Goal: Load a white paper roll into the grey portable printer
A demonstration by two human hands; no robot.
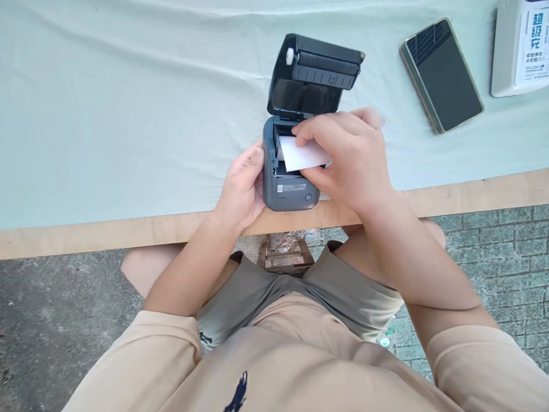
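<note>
A small dark grey label printer [291, 197] sits near the table's front edge with its black lid [315, 71] swung up. Inside its bay lies white label paper [302, 154], the loose end sticking up towards me. My left hand [244, 183] grips the printer's left side, thumb along the edge. Over the bay's right half, my right hand [347, 151] has its fingers closed on the paper, index finger on top and thumb below. The rest of the roll is hidden under the paper and fingers.
A pale green cloth [128, 114] covers the table, whose bare wooden edge [107, 236] runs in front of me. To the right lies a phone [446, 77] with a dark screen. A white box-like object with a printed label [534, 51] stands at the far right.
</note>
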